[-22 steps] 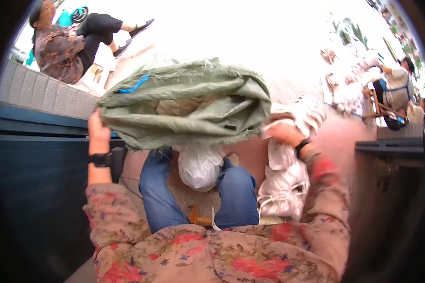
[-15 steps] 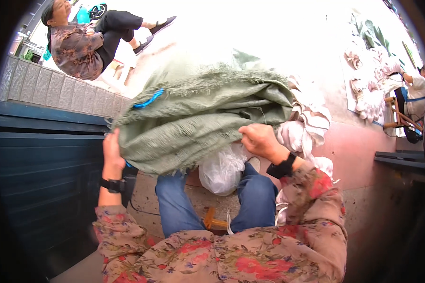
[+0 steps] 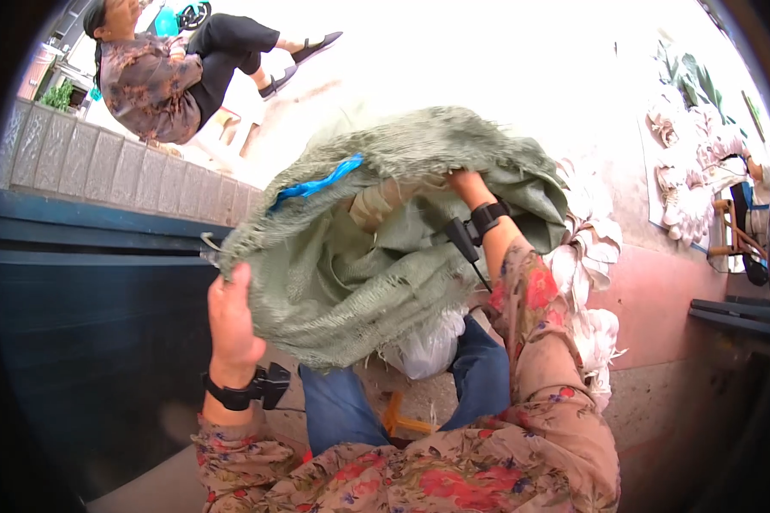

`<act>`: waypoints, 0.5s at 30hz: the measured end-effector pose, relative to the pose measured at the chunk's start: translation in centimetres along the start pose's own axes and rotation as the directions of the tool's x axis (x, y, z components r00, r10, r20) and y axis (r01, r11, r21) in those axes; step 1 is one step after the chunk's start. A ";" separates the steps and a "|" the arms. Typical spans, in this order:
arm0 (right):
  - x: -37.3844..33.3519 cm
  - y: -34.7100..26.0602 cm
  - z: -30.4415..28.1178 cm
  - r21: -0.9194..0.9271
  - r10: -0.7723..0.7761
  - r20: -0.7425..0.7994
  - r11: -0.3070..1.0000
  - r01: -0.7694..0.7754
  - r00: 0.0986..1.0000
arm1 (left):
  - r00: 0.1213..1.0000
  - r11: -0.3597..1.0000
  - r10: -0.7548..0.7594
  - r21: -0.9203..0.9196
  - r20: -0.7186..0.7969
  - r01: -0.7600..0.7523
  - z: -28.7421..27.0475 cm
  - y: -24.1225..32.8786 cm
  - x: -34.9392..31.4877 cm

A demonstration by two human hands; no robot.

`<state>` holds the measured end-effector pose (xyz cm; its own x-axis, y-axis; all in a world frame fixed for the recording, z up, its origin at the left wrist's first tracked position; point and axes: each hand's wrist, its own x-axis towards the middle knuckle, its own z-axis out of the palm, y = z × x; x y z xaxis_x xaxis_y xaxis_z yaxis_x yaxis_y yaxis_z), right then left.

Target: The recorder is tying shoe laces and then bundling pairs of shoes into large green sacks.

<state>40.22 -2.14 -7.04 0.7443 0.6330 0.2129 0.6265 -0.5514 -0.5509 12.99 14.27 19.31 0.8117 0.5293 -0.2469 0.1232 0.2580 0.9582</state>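
A large green woven sack with a frayed rim gapes over my knees, a blue strip lying along its far left edge. My left hand grips the left side of the rim. Inside the opening is my right hand, under the far rim; its fingers are mostly hidden by the cloth. Left of it, within the sack, shows a pale cream bundle, partly covered. Below the sack, between my legs, sits a translucent white plastic bag.
White gloves or similar cloth pieces are heaped right of the sack. Dark blue panels stand close on my left, by a low brick ledge. A seated person is at the far left. More white pieces lie far right.
My right hand has gone from the near rim into the sack's opening. The sack now gapes wider, and the pale bundle inside has come into view. My left hand still holds the rim.
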 end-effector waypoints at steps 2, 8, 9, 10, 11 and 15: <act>1.0 3.5 1.3 -0.232 -0.045 -0.090 0.972 0.023 0.995 | 0.998 0.997 -0.058 0.044 0.014 0.057 0.9 -2.5 1.3; -1.9 0.7 8.9 -0.016 -0.090 0.212 0.995 0.095 0.973 | 0.978 0.981 -0.142 -0.112 0.155 0.160 6.7 -0.9 -1.9; -3.1 5.2 11.2 -0.047 0.147 0.371 0.989 -0.139 0.917 | 0.962 0.995 -0.067 0.089 0.264 0.045 6.4 -0.9 -2.0; -2.4 4.7 12.2 -0.035 0.140 0.371 0.990 -0.137 0.918 | 0.960 0.971 -0.013 0.231 0.280 -0.054 4.6 -1.0 -3.0; -2.7 4.2 12.8 -0.008 0.112 0.369 0.993 -0.117 0.923 | 0.953 0.916 0.040 0.369 0.299 -0.155 3.0 -0.8 -4.0; -9.9 0.9 14.3 0.085 0.019 0.367 0.995 -0.054 0.930 | 0.951 0.993 -0.043 0.115 0.306 0.008 1.4 -0.1 -4.4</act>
<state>30.11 -1.15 -21.15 0.6196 0.7774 -0.1087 0.5630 -0.5367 -0.6285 10.20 10.74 20.56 0.9415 0.2449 -0.2315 0.1940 0.1678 0.9665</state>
